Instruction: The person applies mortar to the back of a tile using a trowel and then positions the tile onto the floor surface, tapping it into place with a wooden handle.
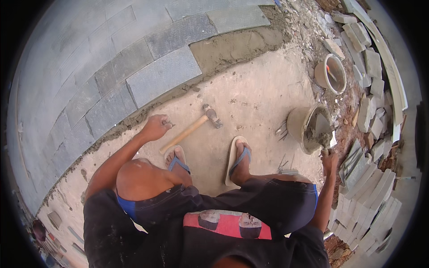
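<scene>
My left hand [155, 127] is closed near the lower edge of the stone facing, its fingertips around something small and dark that I cannot make out. A hammer [190, 132] with a wooden handle lies on the pale ground just right of it. My right hand [329, 159] grips a trowel [321, 134], whose mortar-covered blade is at the mouth of a bucket of grey mortar [298, 119]. Grey stone slabs [163, 76] form rows across the upper left, with a strip of wet mortar [228, 49] beside them.
A second bucket [321, 71] with an orange-handled item stands farther back. Piles of cut stone pieces [364, 192], rubble [333, 27] and long pale strips [393, 89] line the right. Thin metal pieces [282, 161] lie on the ground. My sandalled feet [239, 156] are on the pale ground.
</scene>
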